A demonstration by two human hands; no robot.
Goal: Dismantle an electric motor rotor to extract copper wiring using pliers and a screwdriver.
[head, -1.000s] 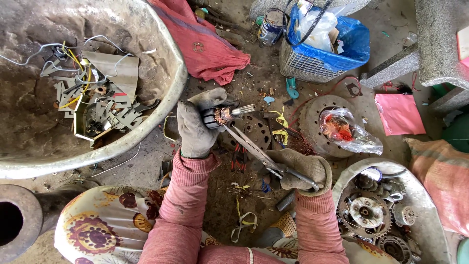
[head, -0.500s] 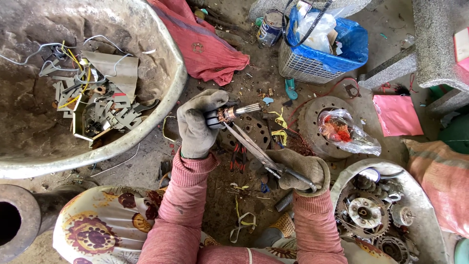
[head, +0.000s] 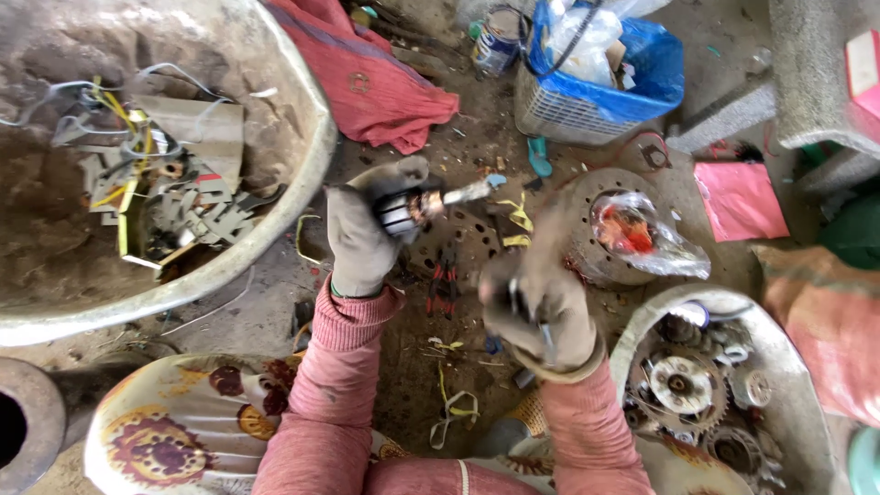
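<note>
- The gloved left hand (head: 362,240) is gripping a small motor rotor (head: 410,211), fingers curled tight around it, holding it above the dirt floor (head: 275,312) beside the big basin (head: 302,183).
- The gloved right hand (head: 536,298) is blurring lower right, clenching round a thin metal tool (head: 543,332).
- Red pliers (head: 446,280) are lying on the floor between the hands.
- A gear bowl (head: 632,335) is sitting near the right hand.
</note>
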